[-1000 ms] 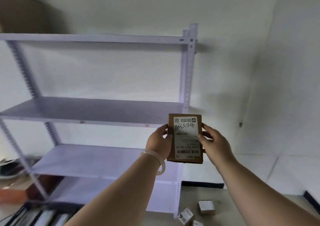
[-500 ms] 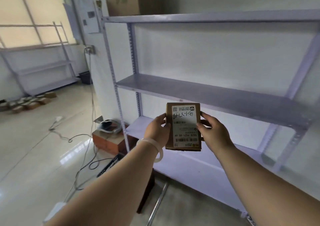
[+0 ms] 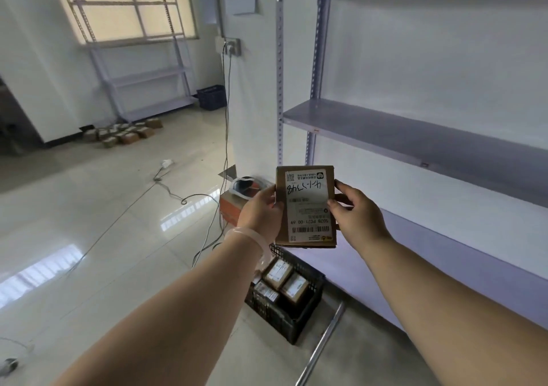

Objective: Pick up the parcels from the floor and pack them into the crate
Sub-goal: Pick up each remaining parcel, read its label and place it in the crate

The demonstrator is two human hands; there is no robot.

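Note:
A brown cardboard parcel (image 3: 305,207) with a white shipping label and handwriting is held up in front of me. My left hand (image 3: 261,213) grips its left edge and my right hand (image 3: 355,216) grips its right edge. Below the parcel, on the floor, stands a black plastic crate (image 3: 296,317) with several labelled parcels (image 3: 284,280) lying in it. A cluster of more brown parcels (image 3: 124,133) lies on the floor far off at the back left.
A grey metal shelving unit (image 3: 415,136) fills the right side. An orange box (image 3: 229,207) with a bag on it sits by its post. Cables (image 3: 184,199) trail across the glossy floor. A second rack (image 3: 142,59) and a dark crate (image 3: 211,97) stand by the far window.
My view has swung left and downward, bringing the black crate and the far room into sight. Both hands keep the same hold on the parcel.

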